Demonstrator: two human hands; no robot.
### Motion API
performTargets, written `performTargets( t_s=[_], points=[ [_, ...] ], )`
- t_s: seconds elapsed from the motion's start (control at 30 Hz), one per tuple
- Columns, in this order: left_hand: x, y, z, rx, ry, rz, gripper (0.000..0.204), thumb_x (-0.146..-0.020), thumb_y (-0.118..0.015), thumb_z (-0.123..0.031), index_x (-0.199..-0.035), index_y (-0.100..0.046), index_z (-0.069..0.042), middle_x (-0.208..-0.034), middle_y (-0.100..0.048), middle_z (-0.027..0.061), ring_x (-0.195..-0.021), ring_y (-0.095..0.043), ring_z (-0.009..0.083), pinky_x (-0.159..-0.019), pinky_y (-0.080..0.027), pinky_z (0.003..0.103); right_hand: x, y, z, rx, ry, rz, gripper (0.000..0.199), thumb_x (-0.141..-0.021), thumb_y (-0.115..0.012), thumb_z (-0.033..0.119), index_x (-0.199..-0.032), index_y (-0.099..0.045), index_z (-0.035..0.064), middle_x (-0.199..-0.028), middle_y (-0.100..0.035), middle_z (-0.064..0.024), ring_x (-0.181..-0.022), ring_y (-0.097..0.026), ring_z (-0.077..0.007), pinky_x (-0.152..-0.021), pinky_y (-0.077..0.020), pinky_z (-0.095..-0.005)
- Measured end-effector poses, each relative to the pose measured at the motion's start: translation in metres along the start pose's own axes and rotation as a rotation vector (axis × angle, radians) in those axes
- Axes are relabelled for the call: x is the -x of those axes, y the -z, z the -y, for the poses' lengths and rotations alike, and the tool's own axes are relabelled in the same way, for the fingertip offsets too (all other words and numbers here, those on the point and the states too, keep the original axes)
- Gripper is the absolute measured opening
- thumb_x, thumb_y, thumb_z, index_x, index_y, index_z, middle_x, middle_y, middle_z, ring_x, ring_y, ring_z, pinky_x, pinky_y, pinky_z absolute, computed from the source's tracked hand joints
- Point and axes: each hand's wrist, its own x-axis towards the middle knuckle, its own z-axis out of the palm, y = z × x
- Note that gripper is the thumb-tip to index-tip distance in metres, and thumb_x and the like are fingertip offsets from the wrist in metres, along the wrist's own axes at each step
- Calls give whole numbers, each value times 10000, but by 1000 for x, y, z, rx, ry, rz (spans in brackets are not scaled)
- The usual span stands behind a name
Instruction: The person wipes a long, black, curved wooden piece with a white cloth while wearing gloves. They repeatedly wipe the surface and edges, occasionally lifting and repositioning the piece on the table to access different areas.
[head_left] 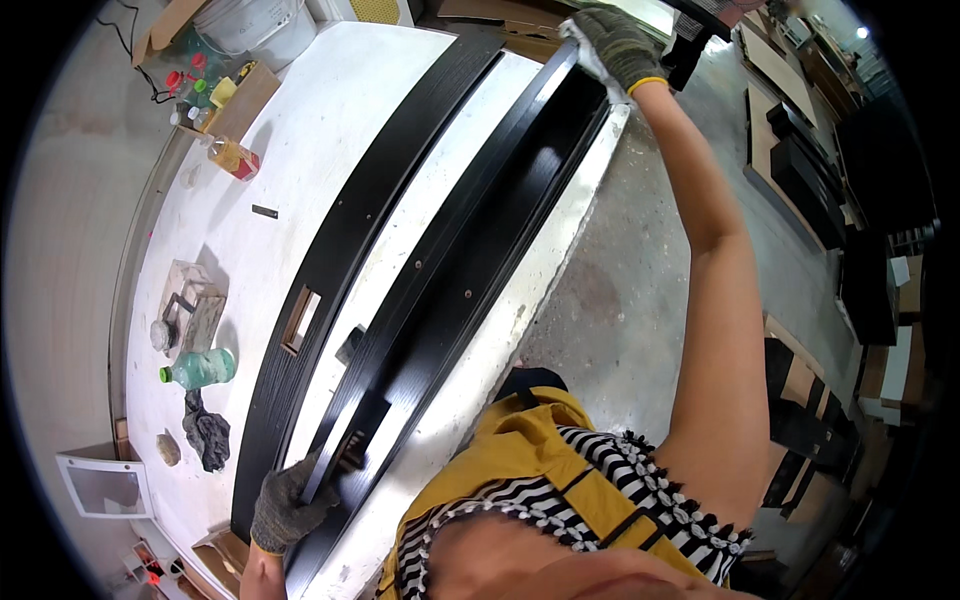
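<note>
A long black channel-shaped wooden board (440,320) lies along the near edge of the white table, with a raised lip on its left side and small holes along it. My left hand (288,505), in a grey knit glove, is closed around the lip at the board's near end. At the far end, my right hand (622,50), gloved the same way, is closed on a white cloth (590,65) that touches the board. Some of the cloth is hidden under the fingers. Beside this board, to the left, lies a second, flat black board (330,235) with a rectangular cutout.
On the white table (280,120) are a drink bottle (233,158), a green bottle (203,369) lying down, a black crumpled bag (206,432) and a small block (200,305). A cardboard box (240,105) holds several bottles. A person (688,45) stands beyond; black panels (805,180) lie right.
</note>
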Motion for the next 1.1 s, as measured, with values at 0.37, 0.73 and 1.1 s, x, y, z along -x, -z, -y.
performTargets(
  t_s=[0.37,0.73,1.1],
  points=[
    [6,2,21,-87,79,2,491,-737,-723,-48,-1224,-663,-66,-846,-735,135,-749,-733,220,-699,-554,306,-27,-18,-115,594,-246,437,351,-950,-490,269,-1221,-641,107,-1254,-623,-181,-1151,-596,-353,-996,-454,-423],
    [50,-50,101,-294,152,-198,146,-815,-736,-133,-935,-721,-50,-752,-680,158,-590,-569,185,-577,-476,324,-28,-30,-121,434,261,235,339,-972,-506,195,-1285,-611,117,-1266,-621,-109,-1103,-617,-296,-971,-481,-361],
    [4,-28,33,-40,-89,-229,553,-811,-703,-95,-1340,-607,-226,-937,-730,57,-792,-676,190,-762,-548,362,17,30,11,708,630,105,331,-1031,-450,251,-1165,-681,55,-1135,-688,-126,-987,-672,-298,-860,-538,-375]
  ],
)
